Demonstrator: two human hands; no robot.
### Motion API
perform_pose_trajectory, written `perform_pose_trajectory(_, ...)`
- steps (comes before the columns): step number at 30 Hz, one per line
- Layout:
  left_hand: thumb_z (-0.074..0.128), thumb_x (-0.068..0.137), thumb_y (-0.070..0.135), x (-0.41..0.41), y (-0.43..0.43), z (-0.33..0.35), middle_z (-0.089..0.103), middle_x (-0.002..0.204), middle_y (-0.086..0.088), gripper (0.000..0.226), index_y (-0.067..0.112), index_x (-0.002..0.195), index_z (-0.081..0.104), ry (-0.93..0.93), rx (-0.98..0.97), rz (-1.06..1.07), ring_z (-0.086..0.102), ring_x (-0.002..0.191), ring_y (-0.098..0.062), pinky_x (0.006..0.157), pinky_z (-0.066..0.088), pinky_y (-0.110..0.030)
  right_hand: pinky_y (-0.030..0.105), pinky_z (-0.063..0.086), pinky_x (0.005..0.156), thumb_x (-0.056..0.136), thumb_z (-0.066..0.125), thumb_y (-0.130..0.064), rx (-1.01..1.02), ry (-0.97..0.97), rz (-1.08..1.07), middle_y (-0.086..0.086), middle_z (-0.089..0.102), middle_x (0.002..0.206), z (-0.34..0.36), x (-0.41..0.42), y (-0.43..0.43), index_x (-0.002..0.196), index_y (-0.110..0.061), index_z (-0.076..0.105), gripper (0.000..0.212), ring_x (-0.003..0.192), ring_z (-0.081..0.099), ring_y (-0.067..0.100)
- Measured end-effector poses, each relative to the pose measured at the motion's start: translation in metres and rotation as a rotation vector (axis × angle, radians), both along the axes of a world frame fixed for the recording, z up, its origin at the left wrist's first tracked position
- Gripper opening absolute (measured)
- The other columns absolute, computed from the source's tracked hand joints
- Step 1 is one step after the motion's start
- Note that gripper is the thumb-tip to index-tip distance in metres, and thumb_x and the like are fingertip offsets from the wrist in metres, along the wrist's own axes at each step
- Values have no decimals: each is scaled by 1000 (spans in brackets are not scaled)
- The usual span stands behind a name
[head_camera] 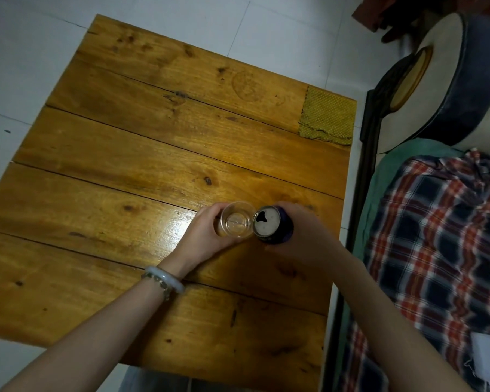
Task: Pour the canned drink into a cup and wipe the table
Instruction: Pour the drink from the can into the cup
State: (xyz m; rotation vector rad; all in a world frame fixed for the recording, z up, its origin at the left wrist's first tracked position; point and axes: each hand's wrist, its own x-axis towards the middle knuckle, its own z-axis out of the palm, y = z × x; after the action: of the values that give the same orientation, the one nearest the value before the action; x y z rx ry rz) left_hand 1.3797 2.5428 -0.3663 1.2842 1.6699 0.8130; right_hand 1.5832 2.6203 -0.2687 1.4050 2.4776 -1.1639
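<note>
A: From the head view, what could go wrong?

B: The can [269, 225] leans its mouth against the cup [236, 221] rim, near the right edge of the table [153, 165]. A hasty tilt could send drink outside the cup.

A: Hands?

B: The left hand [203, 232] curls round the cup and the right hand [304, 232] wraps the can. I can't tell whether anything is flowing; it's too dim.
</note>
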Motion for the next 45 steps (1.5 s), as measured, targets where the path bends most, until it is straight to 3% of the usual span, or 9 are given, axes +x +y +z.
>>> perform_pose_trajectory(10, 86, 60, 41, -2, 0, -4, 59, 113, 13, 64, 37, 115, 52, 13, -5, -16, 52, 109, -7, 89, 47, -30, 20, 36, 85, 64, 80, -34, -19, -104, 79, -6, 55, 111, -2, -1, 8, 118, -22, 51, 63, 101, 48, 10)
perform_pose_trajectory(13, 85, 61, 40, -1, 0, -4, 59, 114, 14, 64, 39, 115, 51, 11, -7, -19, 51, 110, -7, 89, 46, -28, 23, 41, 87, 63, 80, -35, -32, -116, 90, -5, 56, 110, -1, -2, 8, 117, -22, 52, 62, 101, 50, 12)
perform_pose_trajectory(17, 85, 61, 38, -1, 0, -3, 60, 113, 13, 63, 34, 115, 53, 17, -4, -12, 51, 109, -8, 86, 43, -23, 15, 40, 78, 62, 79, -34, -42, -109, 91, -6, 56, 103, 1, -4, 7, 113, -21, 54, 58, 95, 51, 11)
perform_pose_trajectory(23, 86, 62, 35, 1, 0, 0, 60, 112, 12, 62, 29, 116, 55, 25, -7, -2, 51, 107, -8, 85, 41, -19, 29, 49, 82, 59, 75, -43, -32, -139, 107, -6, 56, 99, 5, -4, 7, 108, -22, 54, 57, 92, 52, 12)
perform_pose_trajectory(32, 84, 62, 40, 1, 0, -3, 60, 115, 12, 65, 30, 118, 54, 19, -22, -13, 51, 110, -9, 91, 46, -32, 29, 47, 81, 57, 73, -51, -3, -214, 134, -8, 52, 99, 7, -3, 10, 107, -30, 51, 60, 92, 48, 12)
perform_pose_trajectory(45, 84, 64, 36, 1, 0, 4, 59, 114, 10, 62, 30, 117, 53, 33, -39, -13, 49, 108, -8, 85, 42, -22, 28, 46, 75, 58, 74, -50, -19, -254, 147, -9, 48, 97, 13, -4, 12, 104, -33, 47, 57, 89, 45, 12)
